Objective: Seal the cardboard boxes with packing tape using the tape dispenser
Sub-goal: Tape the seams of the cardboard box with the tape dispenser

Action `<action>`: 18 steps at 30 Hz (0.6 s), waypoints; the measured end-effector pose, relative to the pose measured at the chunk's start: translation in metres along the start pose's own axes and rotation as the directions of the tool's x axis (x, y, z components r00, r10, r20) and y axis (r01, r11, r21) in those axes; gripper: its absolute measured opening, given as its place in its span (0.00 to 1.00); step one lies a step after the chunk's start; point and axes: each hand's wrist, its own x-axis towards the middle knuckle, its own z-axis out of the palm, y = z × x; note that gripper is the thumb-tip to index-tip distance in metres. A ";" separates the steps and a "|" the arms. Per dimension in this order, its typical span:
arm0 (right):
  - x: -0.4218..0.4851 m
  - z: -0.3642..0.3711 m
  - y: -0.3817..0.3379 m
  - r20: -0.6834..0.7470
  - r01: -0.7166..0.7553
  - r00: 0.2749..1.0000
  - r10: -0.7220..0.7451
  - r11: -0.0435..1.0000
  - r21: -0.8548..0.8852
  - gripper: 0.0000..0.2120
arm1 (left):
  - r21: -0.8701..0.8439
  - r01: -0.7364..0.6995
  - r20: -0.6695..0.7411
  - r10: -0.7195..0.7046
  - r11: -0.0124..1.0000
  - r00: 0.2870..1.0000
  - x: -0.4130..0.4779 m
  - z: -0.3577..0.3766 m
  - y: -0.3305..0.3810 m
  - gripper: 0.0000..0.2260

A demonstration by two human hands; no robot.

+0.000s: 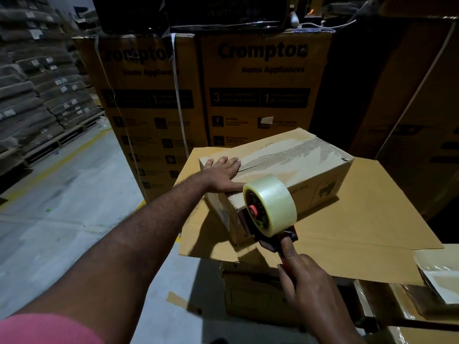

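Tape going down on the near end of the box!

The cardboard box point(285, 167) sits on a flat cardboard sheet point(372, 214); the tape dispenser point(269, 209) meets its near edge. The right hand point(308, 281) wraps the handle to steer, while the left hand point(221, 172) lies flat, fingers spread, pinning the flaps.

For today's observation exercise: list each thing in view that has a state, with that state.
cardboard box: flaps closed
tape dispenser: loaded with a clear roll, against the box's near end
left hand: flat on the box top
right hand: grips the dispenser handle
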 end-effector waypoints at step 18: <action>-0.010 0.006 0.002 -0.011 -0.055 0.998 0.054 0.999 -0.002 0.46 | -0.019 -0.011 0.005 0.011 1.000 1.000 0.003 0.002 -0.002 0.49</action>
